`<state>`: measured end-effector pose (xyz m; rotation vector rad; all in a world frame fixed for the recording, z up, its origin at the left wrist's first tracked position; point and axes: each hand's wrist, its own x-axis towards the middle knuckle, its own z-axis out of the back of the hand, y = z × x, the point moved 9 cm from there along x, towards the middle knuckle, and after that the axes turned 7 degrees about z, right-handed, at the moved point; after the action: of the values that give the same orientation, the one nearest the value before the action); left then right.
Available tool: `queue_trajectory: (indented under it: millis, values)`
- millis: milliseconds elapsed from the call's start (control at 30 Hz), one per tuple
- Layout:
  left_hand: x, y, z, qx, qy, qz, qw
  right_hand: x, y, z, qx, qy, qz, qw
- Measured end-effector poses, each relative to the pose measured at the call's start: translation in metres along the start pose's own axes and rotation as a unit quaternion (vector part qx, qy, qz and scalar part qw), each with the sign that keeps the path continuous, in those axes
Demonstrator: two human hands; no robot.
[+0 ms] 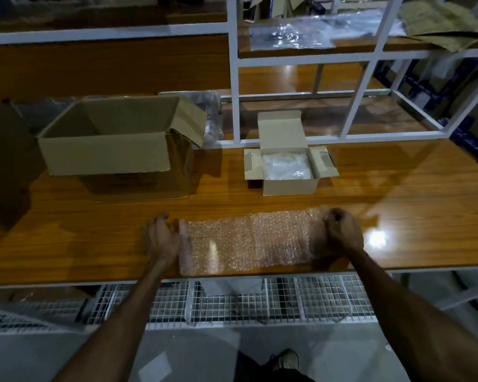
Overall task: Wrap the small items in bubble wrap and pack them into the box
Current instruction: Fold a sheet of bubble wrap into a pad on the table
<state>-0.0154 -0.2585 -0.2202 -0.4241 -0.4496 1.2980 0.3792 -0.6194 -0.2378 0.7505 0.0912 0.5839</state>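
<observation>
Bubble wrap [249, 241] spread flat on the wooden table [398, 216], near its front edge.

Head view: held at both ends, the left hand [160, 238] pressed open-palmed against the curled left end of the sheet, fingers loose rather than closed around it; the right hand [342, 230] curled into a fist, pinching the right end. Farther back on the table, to the left, a large cardboard box [105, 153], flaps open, inside not visible. To the right of it, well apart, a small cardboard box [290, 186], lid up, with something white and plastic-wrapped [286, 166] inside, too blurred to tell more. Behind both, a white metal frame [235, 78]. Below the table's front edge, wire mesh baskets [232, 301].
</observation>
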Motion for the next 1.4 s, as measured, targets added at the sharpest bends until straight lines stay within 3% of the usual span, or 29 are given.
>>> queue_trajectory:
  millis: [100,167,233,300,400,633,900,1133,1267,1400]
  values:
    - [-0.052,-0.052,-0.013,-0.004,0.031,-0.168,0.985,-0.011,0.013,0.004,-0.007,-0.024,-0.044,0.999]
    - [-0.098,-0.085,-0.037,0.035,0.072,-0.293,0.953,-0.027,0.059,-0.009,-0.093,-0.055,0.085,0.990]
    - [-0.131,-0.095,-0.067,0.082,0.141,-0.326,0.931,-0.049,0.105,-0.059,-0.137,0.013,0.235,0.962]
    - [-0.134,-0.087,-0.085,0.139,0.172,-0.292,0.931,-0.068,0.125,-0.105,-0.149,0.113,0.263,0.947]
    - [-0.112,-0.058,-0.088,0.179,0.182,-0.237,0.938,-0.079,0.104,-0.132,-0.222,0.182,0.231,0.930]
    - [-0.062,0.004,-0.065,0.218,0.159,-0.159,0.950,-0.062,0.049,-0.096,-0.271,0.171,0.141,0.937]
    - [-0.058,0.006,-0.057,0.210,0.155,-0.138,0.955,-0.045,0.006,-0.050,-0.284,0.160,0.077,0.942]
    - [-0.057,0.006,-0.056,0.206,0.163,-0.131,0.956,-0.035,-0.017,-0.049,-0.272,0.190,0.068,0.941]
    - [-0.065,0.001,-0.032,0.165,0.088,-0.141,0.972,-0.041,-0.002,-0.027,-0.185,0.117,0.092,0.972]
    - [-0.080,0.020,-0.004,0.113,0.012,-0.051,0.992,-0.065,0.000,0.000,-0.160,0.002,0.050,0.986]
